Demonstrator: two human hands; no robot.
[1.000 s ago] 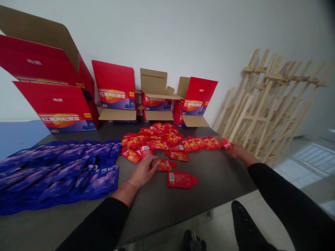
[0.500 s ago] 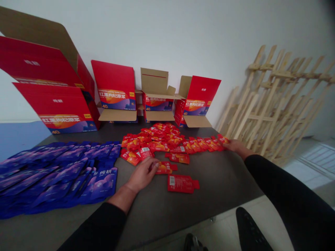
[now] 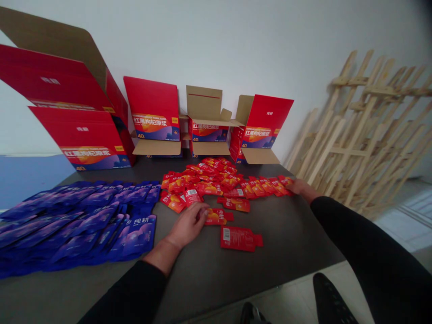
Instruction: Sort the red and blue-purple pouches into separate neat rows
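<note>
My left hand [image 3: 187, 222] rests on the dark table [image 3: 202, 265], its fingertips touching a red pouch [image 3: 218, 216]. Fingers look loosely curled over the pouch's left end. Another red pouch [image 3: 240, 238] lies alone just below it. My right hand [image 3: 299, 186] reaches to the far right end of a row of red pouches [image 3: 266, 185] and touches the last one; its fingers are mostly hidden. A heap of red pouches [image 3: 205, 177] fills the middle of the table.
Several blue pouches [image 3: 77, 218] lie spread on the left. Open red cartons [image 3: 153, 114] stand along the wall at the back, a bigger one [image 3: 67, 112] at the left. Wooden frames [image 3: 364, 121] lean against the wall on the right. The table's right edge drops to the floor.
My right hand has slid the end of the red pouch row leftward, closing it up. The left hand stays on its pouch. The view has shifted slightly.
</note>
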